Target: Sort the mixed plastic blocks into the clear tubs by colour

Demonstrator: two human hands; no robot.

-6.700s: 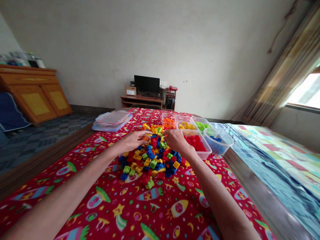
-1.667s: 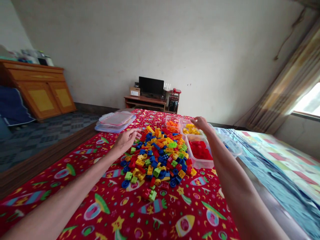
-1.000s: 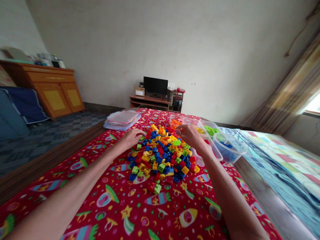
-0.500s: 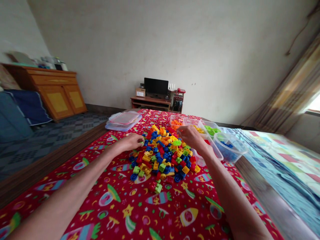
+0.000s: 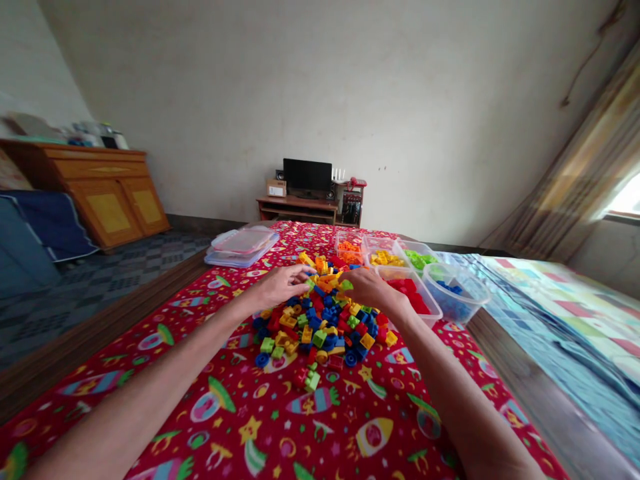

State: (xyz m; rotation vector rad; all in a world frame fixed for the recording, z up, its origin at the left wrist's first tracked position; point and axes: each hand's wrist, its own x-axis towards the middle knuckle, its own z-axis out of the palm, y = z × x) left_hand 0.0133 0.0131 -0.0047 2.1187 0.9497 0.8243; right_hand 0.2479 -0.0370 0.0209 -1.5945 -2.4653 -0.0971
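A heap of mixed toy building blocks [image 5: 325, 327] in red, blue, yellow, orange and green lies on the red patterned cloth [image 5: 270, 413]. My left hand [image 5: 280, 287] is over the heap's far left side, its fingers closed on a light green block [image 5: 310, 284]. Facing it from the right, my right hand [image 5: 369, 287] pinches another green block [image 5: 346, 285] at its fingertips. Both hands are low over the pile and apart from each other. The right hand's fingers are partly hidden behind its back.
Right of the heap stand clear tubs of sorted blocks: orange [image 5: 350, 248], yellow [image 5: 386, 258], green [image 5: 420, 259], red [image 5: 411, 295] and, in a round tub, blue [image 5: 450, 288]. Stacked lids [image 5: 243, 245] lie at the back left. A bed [image 5: 555, 313] adjoins the table's right side.
My left hand has moved right, in over the heap, with the green block. My right hand has come away from the tubs, slightly left and down to a green block on the pile.
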